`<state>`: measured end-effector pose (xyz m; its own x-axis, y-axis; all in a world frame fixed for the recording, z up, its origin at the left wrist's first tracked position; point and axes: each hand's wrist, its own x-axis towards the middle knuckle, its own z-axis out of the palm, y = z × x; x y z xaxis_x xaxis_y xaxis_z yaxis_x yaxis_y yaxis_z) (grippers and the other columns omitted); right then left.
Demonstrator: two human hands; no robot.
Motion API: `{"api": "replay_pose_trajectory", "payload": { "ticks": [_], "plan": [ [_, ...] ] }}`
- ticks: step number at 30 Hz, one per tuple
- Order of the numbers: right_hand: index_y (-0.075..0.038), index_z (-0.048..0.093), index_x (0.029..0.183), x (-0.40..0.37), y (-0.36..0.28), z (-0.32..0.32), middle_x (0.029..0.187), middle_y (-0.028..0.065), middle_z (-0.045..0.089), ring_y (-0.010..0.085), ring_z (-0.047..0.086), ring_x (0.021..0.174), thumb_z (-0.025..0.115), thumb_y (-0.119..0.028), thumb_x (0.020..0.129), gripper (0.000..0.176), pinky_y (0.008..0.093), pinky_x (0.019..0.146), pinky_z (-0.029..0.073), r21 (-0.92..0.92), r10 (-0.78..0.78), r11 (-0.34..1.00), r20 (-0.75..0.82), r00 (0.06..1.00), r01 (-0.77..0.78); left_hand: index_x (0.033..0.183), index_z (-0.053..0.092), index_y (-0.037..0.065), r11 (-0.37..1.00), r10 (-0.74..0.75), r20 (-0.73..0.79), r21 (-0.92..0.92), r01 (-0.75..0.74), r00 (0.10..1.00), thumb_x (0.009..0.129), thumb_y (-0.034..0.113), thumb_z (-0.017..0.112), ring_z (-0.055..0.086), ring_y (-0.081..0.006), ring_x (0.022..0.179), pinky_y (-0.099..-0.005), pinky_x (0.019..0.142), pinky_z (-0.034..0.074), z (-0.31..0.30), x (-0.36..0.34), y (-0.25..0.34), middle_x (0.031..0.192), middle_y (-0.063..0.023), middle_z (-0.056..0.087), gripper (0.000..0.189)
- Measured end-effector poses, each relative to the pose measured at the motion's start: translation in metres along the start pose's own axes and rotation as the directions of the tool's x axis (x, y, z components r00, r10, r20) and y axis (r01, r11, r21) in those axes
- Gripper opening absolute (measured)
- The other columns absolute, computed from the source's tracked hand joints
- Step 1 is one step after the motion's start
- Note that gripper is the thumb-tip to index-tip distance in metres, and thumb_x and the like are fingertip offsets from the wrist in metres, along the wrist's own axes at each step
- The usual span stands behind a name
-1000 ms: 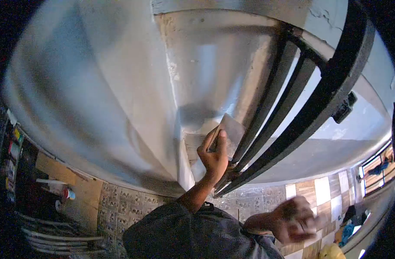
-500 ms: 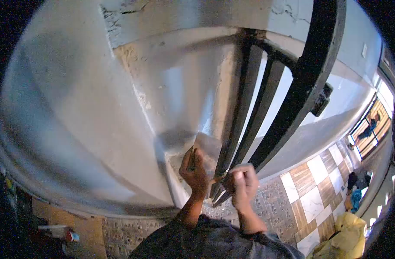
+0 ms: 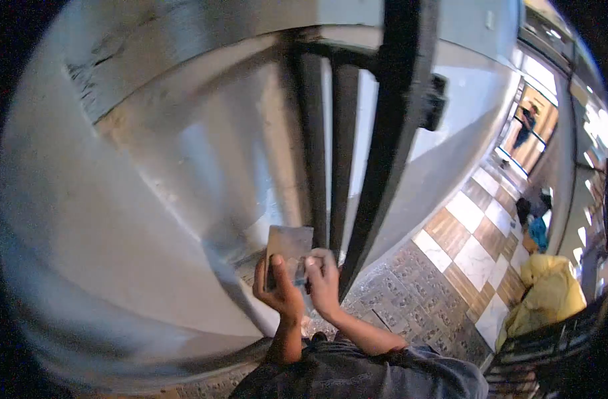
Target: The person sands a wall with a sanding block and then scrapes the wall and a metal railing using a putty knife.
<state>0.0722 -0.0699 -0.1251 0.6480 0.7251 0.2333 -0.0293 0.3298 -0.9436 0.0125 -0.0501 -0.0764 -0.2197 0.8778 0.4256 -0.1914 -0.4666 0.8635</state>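
Note:
My left hand (image 3: 282,292) is closed round the lower part of a flat grey-brown rectangular plate (image 3: 291,241), its thumb lying along the face. The plate's kind is not clear. At its right edge is my right hand (image 3: 322,279), with fingers curled in and thumb up. A small greyish piece shows between the two hands, but I cannot make out what the right fingers hold. Just beyond the hands stands a dark metal gate (image 3: 384,126) with upright bars. To its left is a pale plastered wall (image 3: 151,226) with rough, patched edges.
Cracked plaster (image 3: 84,86) marks the upper left wall. Grey patterned tiles (image 3: 397,292) and checkered tiles (image 3: 470,246) cover the floor at right. A yellow sack (image 3: 550,292) lies beside a dark rack (image 3: 550,352). Another person (image 3: 527,125) is in the far doorway.
My right hand has moved left from beside the gate bars to the plate. My left hand has shifted left and down, turning the plate's face towards me. The view has swung right.

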Motion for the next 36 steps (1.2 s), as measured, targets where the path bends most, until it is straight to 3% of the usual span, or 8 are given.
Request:
{"api": "replay_pose_trajectory", "payload": {
  "ticks": [2,13,20,24,26,31,34,36],
  "plan": [
    [-0.001,0.052,0.096,-0.006,-0.003,-0.004,0.084,0.0085,0.055,0.0163,0.050,0.082,0.049,-0.026,0.092,0.025,0.0312,0.076,0.042,-0.107,0.039,0.994,0.088,0.995,-0.029,0.092,0.059,-0.007,0.992,0.010,0.021,0.123,-0.013,1.000,0.086,0.029,0.056,0.055,-0.0268,0.084,-0.0356,0.078,0.043,-0.007,-0.005,-0.013,0.092,-0.0160,0.061,0.037],
    [0.001,0.041,0.110,0.001,0.009,-0.005,0.079,0.0041,0.047,0.0107,0.045,0.075,0.046,-0.031,0.094,0.036,0.0276,0.066,0.039,0.073,-0.088,0.994,0.069,0.994,0.083,0.095,0.059,-0.011,0.988,0.053,0.088,0.140,-0.065,0.995,0.086,0.030,0.056,0.059,-0.0263,0.079,-0.0363,0.070,0.048,0.003,-0.001,0.007,0.092,-0.0196,0.061,0.043],
    [0.001,0.040,0.112,0.001,-0.028,-0.061,0.075,0.0085,0.050,0.0133,0.050,0.071,0.049,-0.027,0.092,0.035,0.0295,0.064,0.042,-0.236,-0.067,0.952,0.466,0.882,0.197,0.097,0.059,-0.008,0.984,-0.044,0.123,0.174,0.022,0.991,0.087,0.032,0.055,0.057,-0.0274,0.084,-0.0366,0.075,0.047,-0.002,-0.004,0.008,0.096,-0.0198,0.060,0.041],
    [0.000,0.042,0.108,-0.013,-0.047,-0.070,0.081,0.0084,0.050,0.0121,0.048,0.063,0.057,-0.010,0.086,0.029,0.0260,0.057,0.041,-0.302,-0.315,0.870,0.267,0.911,0.390,0.098,0.059,-0.008,0.978,0.011,0.051,0.210,-0.022,0.999,0.087,0.034,0.055,0.057,-0.0282,0.085,-0.0384,0.075,0.048,-0.001,-0.002,-0.001,0.098,-0.0198,0.059,0.044],
    [0.000,0.043,0.109,-0.019,-0.055,-0.073,0.089,0.0104,0.048,0.0097,0.046,0.062,0.058,-0.006,0.084,0.030,0.0243,0.057,0.040,-0.274,-0.566,0.757,0.178,0.805,0.593,0.100,0.059,-0.009,0.987,-0.065,0.068,0.154,0.054,0.996,0.086,0.035,0.055,0.057,-0.0287,0.088,-0.0394,0.078,0.047,-0.003,-0.003,0.001,0.100,-0.0203,0.059,0.046],
    [-0.003,0.032,0.119,-0.012,-0.084,-0.102,0.095,0.0117,0.046,0.0120,0.050,0.070,0.057,0.005,0.079,0.048,0.0202,0.056,0.043,-0.314,-0.727,0.649,0.013,0.687,0.693,0.102,0.059,-0.009,0.972,0.017,-0.052,0.233,-0.004,0.999,0.087,0.033,0.055,0.056,-0.0305,0.092,-0.0397,0.084,0.044,0.002,0.001,-0.008,0.104,-0.0214,0.058,0.045],
    [-0.003,0.037,0.115,0.004,-0.114,-0.152,0.095,0.0072,0.047,0.0081,0.047,0.061,0.051,0.003,0.083,0.035,0.0190,0.047,0.042,-0.333,-0.760,0.628,-0.459,0.460,0.703,0.101,0.060,-0.010,0.973,-0.005,-0.086,0.229,0.024,0.996,0.088,0.032,0.053,0.056,-0.0322,0.095,-0.0397,0.086,0.043,0.009,-0.002,-0.005,0.107,-0.0223,0.058,0.045],
    [-0.002,0.039,0.115,0.017,-0.129,-0.199,0.091,0.0059,0.046,0.0042,0.039,0.055,0.048,0.001,0.088,0.028,0.0187,0.040,0.032,-0.617,-0.762,0.605,-0.631,0.143,0.503,0.101,0.059,-0.011,0.951,0.038,-0.074,0.310,-0.013,0.997,0.088,0.032,0.051,0.056,-0.0325,0.095,-0.0403,0.086,0.043,0.010,-0.003,-0.012,0.108,-0.0230,0.057,0.045]
  ]
}}
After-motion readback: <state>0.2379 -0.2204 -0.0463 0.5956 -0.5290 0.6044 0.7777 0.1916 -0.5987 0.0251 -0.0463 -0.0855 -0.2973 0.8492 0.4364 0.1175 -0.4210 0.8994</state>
